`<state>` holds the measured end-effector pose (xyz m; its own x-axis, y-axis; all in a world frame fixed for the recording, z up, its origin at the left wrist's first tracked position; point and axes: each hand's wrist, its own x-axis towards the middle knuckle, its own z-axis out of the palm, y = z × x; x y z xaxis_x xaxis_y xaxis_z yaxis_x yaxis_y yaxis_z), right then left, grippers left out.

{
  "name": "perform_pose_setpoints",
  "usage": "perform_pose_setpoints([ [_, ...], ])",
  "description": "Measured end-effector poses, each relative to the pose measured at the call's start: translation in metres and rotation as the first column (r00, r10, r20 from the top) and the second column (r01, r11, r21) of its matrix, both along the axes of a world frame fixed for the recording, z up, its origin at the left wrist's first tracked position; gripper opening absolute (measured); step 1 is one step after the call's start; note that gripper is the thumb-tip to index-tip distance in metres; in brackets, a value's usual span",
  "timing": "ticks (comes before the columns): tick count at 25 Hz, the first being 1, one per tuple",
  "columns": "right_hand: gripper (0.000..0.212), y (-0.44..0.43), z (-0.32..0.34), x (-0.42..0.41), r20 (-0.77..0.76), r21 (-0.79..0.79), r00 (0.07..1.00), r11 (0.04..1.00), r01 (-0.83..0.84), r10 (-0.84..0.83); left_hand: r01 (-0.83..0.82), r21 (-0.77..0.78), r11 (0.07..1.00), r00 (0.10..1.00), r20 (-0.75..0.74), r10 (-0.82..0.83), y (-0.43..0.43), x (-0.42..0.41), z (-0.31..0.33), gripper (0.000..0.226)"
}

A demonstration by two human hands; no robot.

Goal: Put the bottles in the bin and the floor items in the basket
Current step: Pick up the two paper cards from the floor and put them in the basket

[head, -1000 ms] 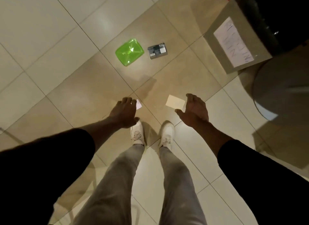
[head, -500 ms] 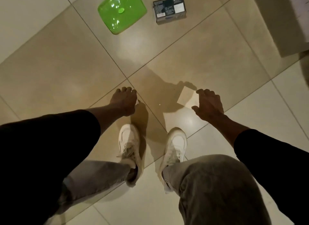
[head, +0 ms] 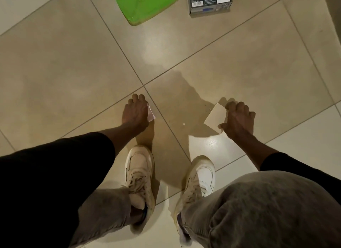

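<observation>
Crouched over the tiled floor, I reach down with both hands. My left hand (head: 135,113) is palm down with its fingers curled onto a small pink-white paper slip (head: 151,115), which sticks out on the thumb side. My right hand (head: 238,118) pinches the right edge of a white card (head: 214,117), with fingers on its far corner and thumb at its near corner. A green plastic lid (head: 145,6) and a small dark printed box (head: 210,2) lie on the floor further ahead, at the top edge of the view.
My two white sneakers (head: 140,172) (head: 201,177) stand just behind the hands, and my bent right knee (head: 258,211) fills the lower right. A few crumbs lie on the tile (head: 183,123) between the hands. No bin or basket is in view.
I have crouched lower, so the floor looks closer. My right hand has closed on the card's edge. My left hand has come down over the paper slip.
</observation>
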<state>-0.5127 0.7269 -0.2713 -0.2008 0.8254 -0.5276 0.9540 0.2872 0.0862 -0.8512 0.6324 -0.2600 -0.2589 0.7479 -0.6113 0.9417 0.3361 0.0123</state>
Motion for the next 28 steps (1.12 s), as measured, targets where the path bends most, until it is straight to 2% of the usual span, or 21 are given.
perform_pose_setpoints([
  [2,0.079,0.003,-0.002,-0.003,0.001,-0.039,1.0,0.999,0.021,-0.021,-0.044,0.019,0.999,0.998,0.037,0.043,-0.004,0.002,-0.003,0.062],
  [6,0.06,0.008,0.001,-0.004,-0.013,-0.126,0.999,0.991,0.05,-0.052,-0.033,-0.063,0.997,0.999,-0.023,0.032,-0.006,-0.003,0.006,0.034],
  [9,0.039,-0.001,0.035,-0.006,-0.132,-0.133,0.984,0.986,0.1,-0.118,0.001,-0.13,0.992,0.999,-0.035,-0.006,-0.002,-0.003,0.037,0.036],
  [11,0.03,-0.01,0.073,-0.009,-0.194,-0.109,0.971,0.987,0.118,-0.138,-0.092,-0.123,0.988,0.995,0.035,0.097,-0.001,0.003,0.073,0.033],
  [14,0.021,-0.022,0.148,-0.013,-0.27,-0.092,0.943,0.981,0.174,-0.192,-0.245,-0.081,0.966,0.956,0.147,0.255,0.002,0.02,0.153,0.022],
  [20,0.025,-0.053,0.332,-0.02,-0.301,-0.119,0.879,0.929,0.35,-0.37,-0.321,-0.082,0.943,0.902,0.278,0.331,-0.002,0.054,0.328,0.023],
  [23,0.028,-0.079,0.43,-0.019,-0.301,-0.141,0.863,0.914,0.382,-0.407,-0.205,-0.063,0.977,0.916,0.341,0.214,-0.017,0.068,0.416,0.014],
  [26,0.027,-0.104,0.515,-0.016,-0.341,-0.089,0.884,0.948,0.307,-0.319,-0.082,0.007,0.997,0.933,0.351,0.074,-0.034,0.077,0.493,0.027],
  [28,0.024,-0.118,0.561,-0.015,-0.351,-0.056,0.902,0.967,0.247,-0.251,-0.011,0.095,0.995,0.953,0.302,-0.019,-0.042,0.082,0.534,0.023],
])
